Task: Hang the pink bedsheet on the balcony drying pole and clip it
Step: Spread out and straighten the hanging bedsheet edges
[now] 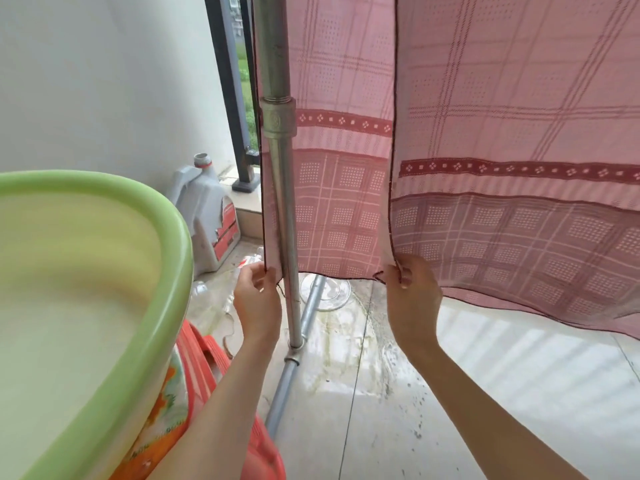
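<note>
Green basin (104,271) beside; left hand (258,299) and right hand (412,296) each pinch a pink bedsheet (502,116) corner (apparently evening the drape).

Two hands, the left hand (258,299) and the right hand (412,294). One pink bedsheet (502,133), hanging in two layers. One upright metal pole (278,140) and one metal pipe (294,362) along the floor. One green basin (138,278). One grey jug (207,209). One red stool (207,358).
</note>
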Demonstrator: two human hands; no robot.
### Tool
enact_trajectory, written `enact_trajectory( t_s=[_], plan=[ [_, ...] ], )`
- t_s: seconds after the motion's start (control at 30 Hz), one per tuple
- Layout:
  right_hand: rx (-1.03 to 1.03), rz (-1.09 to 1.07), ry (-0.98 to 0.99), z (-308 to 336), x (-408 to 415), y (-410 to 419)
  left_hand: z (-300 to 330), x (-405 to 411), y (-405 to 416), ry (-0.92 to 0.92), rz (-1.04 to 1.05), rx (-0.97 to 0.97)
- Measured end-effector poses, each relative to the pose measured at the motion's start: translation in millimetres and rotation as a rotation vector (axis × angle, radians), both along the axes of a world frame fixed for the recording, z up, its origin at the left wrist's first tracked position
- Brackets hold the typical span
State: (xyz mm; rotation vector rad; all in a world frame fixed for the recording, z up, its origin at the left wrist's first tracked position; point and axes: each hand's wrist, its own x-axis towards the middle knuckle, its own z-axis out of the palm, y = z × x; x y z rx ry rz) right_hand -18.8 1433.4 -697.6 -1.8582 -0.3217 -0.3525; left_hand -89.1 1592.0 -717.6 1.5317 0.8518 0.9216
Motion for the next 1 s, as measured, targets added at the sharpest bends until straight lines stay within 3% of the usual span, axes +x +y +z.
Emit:
enact_trajectory(
  t_s=[0.2,0.53,0.63,0.83,1.0],
  plan=[
    [-0.255,-0.086,-0.108,-25,8,0,-3,-2,4,-0.082,0.154,-0.016],
    [-0.338,0.073,-0.300,-28,-12,37,-14,-1,0,0.113,-0.088,0.581],
    [-0.301,0.097,-0.261,-31,-10,38,-12,-1,0,0.079,-0.131,0.531],
    [-0.310,0.234,-0.309,-28,-14,48,2,0,0,0.027,-0.270,0.213],
    [-0.367,0.240,-0.263,-33,-15,62,8,-3,-5,0.078,-0.318,0.276]
  ],
)
